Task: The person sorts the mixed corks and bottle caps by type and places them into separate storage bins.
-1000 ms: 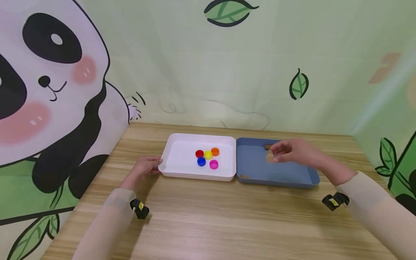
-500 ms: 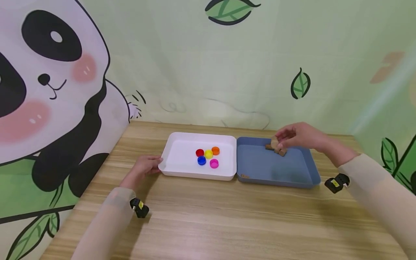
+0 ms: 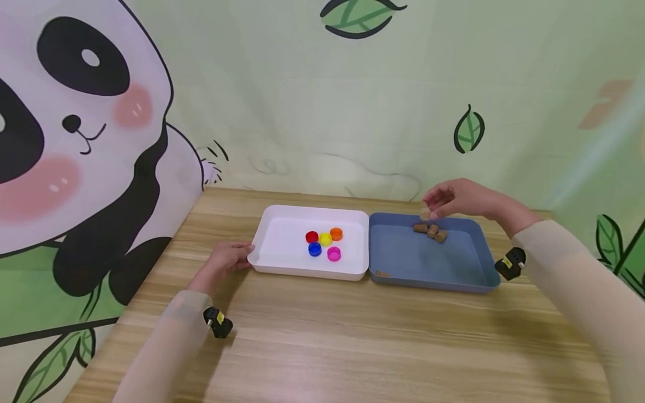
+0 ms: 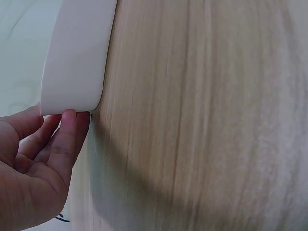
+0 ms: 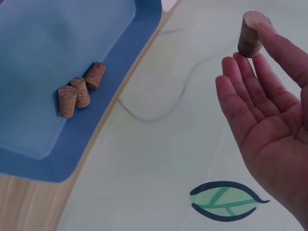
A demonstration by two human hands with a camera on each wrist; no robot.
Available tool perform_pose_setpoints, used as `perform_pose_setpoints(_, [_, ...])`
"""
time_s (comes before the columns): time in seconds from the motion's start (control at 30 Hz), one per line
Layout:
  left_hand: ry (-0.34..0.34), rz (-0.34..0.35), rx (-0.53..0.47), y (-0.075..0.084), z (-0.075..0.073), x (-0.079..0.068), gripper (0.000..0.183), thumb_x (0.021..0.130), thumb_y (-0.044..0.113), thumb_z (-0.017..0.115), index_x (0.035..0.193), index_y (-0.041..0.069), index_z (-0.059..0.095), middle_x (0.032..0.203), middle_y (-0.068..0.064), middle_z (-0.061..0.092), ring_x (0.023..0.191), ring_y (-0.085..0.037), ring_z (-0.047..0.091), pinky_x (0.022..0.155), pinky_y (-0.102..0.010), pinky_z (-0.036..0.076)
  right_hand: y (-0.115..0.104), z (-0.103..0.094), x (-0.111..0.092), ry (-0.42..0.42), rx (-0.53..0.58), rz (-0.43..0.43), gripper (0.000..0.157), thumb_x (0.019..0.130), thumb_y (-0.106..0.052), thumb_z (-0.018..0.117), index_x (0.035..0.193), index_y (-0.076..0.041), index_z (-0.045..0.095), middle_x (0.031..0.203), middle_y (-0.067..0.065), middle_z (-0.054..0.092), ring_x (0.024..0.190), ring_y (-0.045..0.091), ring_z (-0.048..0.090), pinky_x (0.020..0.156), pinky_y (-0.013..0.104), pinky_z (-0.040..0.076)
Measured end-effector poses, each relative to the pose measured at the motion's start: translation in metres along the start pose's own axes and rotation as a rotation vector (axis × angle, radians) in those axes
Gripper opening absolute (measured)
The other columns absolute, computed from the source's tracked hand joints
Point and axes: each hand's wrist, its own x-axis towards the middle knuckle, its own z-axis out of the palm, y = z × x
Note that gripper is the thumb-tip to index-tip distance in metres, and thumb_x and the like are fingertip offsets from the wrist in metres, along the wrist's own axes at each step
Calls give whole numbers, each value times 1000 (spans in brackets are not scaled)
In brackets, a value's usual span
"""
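Observation:
In the head view my right hand (image 3: 461,198) is over the back of the blue tray (image 3: 428,260). Thumb and fingertips pinch a cork (image 5: 250,36), seen raised off the tray in the right wrist view. Below it, several corks (image 5: 80,92) lie close together against the tray's back wall. Another brown piece (image 3: 383,273), probably a cork, is partly hidden by the tray's front wall. On the other side my left hand (image 4: 41,159) holds the left end of the white tray (image 3: 282,257), thumb at the rim and fingers against the outer wall.
Inside the white tray are several coloured caps: red (image 3: 312,237), yellow (image 3: 325,239), orange (image 3: 336,234), blue (image 3: 314,249) and pink (image 3: 334,254). Both trays stand side by side on a wooden table (image 3: 332,336). A printed backdrop (image 3: 282,112) rises behind the table.
With a cork between its fingers, my right hand has moved toward the back of the blue tray and up. Corks it was covering now show. My left hand stays at the white tray.

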Motion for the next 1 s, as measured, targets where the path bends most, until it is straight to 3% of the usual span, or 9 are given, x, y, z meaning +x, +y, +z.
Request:
perform_pose_setpoints(0.17, [-5, 4, -2, 2, 2, 1, 50, 104, 12, 59, 144, -15, 47, 119, -18, 67, 74, -3, 63, 75, -17, 61, 10, 2, 11, -2, 2, 3, 47, 98, -15, 70, 137, 7, 55, 131, 27, 64, 120, 36, 62, 100, 45, 57])
perform_pose_setpoints(0.47, [-9, -3, -15, 1, 1, 3, 50, 104, 11, 59, 144, -16, 46, 101, -7, 69, 73, -2, 63, 70, -16, 61, 32, 21, 40, -38, 73, -39, 48, 97, -10, 68, 139, 9, 53, 137, 30, 60, 128, 44, 59, 109, 54, 52])
perform_pose_setpoints(0.77, [6, -26, 13, 1, 0, 3, 48, 104, 12, 59, 143, -14, 48, 111, -12, 68, 74, -4, 62, 72, -17, 61, 46, 45, 59, -94, 114, -31, 47, 96, -8, 67, 137, 9, 54, 141, 31, 56, 132, 47, 54, 110, 54, 50])
perform_pose_setpoints(1.0, [9, -27, 0, 2, 0, 1, 49, 103, 12, 60, 142, -15, 49, 100, -6, 68, 73, -4, 63, 72, -17, 61, 54, 49, 65, -119, 72, 3, 45, 96, -11, 67, 136, 7, 55, 137, 28, 59, 127, 42, 56, 104, 45, 52])
